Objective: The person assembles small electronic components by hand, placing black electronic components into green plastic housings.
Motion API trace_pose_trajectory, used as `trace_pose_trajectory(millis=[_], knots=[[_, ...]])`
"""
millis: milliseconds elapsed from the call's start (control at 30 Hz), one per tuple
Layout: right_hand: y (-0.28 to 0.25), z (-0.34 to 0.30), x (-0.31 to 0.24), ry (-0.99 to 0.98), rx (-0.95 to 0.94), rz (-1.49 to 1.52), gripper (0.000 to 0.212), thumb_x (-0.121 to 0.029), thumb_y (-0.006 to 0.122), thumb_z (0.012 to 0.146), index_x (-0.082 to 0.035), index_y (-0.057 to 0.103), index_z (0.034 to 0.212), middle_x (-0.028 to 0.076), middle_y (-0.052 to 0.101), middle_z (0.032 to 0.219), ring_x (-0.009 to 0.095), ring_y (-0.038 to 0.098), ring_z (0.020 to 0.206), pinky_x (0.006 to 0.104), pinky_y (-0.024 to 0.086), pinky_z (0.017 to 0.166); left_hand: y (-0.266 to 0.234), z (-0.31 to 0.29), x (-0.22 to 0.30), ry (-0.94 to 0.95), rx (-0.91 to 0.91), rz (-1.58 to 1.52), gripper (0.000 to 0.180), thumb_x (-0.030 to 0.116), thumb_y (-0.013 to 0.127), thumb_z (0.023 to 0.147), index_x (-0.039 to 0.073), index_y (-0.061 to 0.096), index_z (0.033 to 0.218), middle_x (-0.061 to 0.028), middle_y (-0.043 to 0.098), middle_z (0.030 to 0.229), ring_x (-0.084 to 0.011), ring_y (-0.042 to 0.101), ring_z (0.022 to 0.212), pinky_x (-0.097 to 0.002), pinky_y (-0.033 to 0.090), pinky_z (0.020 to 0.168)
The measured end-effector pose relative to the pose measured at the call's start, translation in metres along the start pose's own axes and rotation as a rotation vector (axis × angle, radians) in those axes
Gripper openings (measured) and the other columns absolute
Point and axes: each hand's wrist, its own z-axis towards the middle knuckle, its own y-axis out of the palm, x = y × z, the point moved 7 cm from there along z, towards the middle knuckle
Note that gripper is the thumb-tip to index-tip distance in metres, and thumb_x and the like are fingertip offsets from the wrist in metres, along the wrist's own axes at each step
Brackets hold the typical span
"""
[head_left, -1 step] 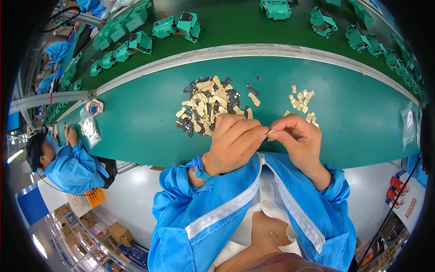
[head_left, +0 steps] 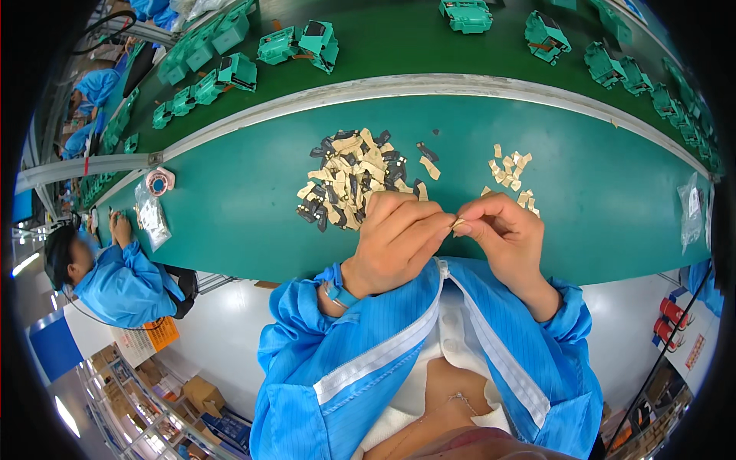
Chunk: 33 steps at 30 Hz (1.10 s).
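My left hand and my right hand meet fingertip to fingertip over the near edge of the green table. Both are closed in a pinch around a small tan piece, mostly covered by the fingers. Just beyond my left hand lies a heap of tan and black flat curved pieces; my knuckles hide its near right side. One tan and black piece lies apart, right of the heap. Past my right hand, small cream-coloured bits are scattered, some partly behind the fingers.
A pale rail divides the table from a dark green surface with several teal plastic housings. At left are a tape roll, a clear bag and a seated person in blue. Another bag lies far right.
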Motion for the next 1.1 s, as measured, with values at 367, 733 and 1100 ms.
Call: trace_pose_trajectory(millis=[367, 733, 1100], knots=[[0.004, 0.008, -0.037, -0.402, -0.072, -0.438, 0.012, 0.0, 0.07, 0.079, -0.001, 0.069, 0.091, 0.01, 0.068, 0.082, 0.019, 0.065, 0.069, 0.0261, 0.05, 0.06, -0.003, 0.008, 0.003, 0.038, -0.019, -0.046, 0.026, 0.001, 0.073, 0.068, 0.001, 0.067, 0.093, -0.007, 0.064, 0.088, -0.0217, 0.056, 0.075, -0.0307, 0.045, 0.062], [-0.011, -0.003, -0.046, -0.826, -0.059, -0.694, 0.017, -0.001, 0.074, 0.068, -0.006, 0.063, 0.08, 0.009, 0.062, 0.086, 0.024, 0.059, 0.07, 0.0317, 0.047, 0.059, 0.003, 0.008, -0.015, -0.214, 0.002, -0.183, 0.016, -0.003, 0.072, 0.073, -0.001, 0.068, 0.089, -0.0086, 0.061, 0.074, -0.0225, 0.054, 0.066, -0.0308, 0.044, 0.056], [-0.001, 0.002, -0.059, -1.015, -0.012, -0.908, 0.029, -0.006, 0.074, 0.06, -0.006, 0.07, 0.089, 0.006, 0.061, 0.09, 0.022, 0.056, 0.077, 0.033, 0.044, 0.061, 0.013, 0.013, -0.013, -0.292, -0.046, -0.275, 0.016, -0.002, 0.071, 0.076, -0.001, 0.07, 0.092, -0.0074, 0.061, 0.074, -0.0187, 0.054, 0.063, -0.0284, 0.044, 0.055]])
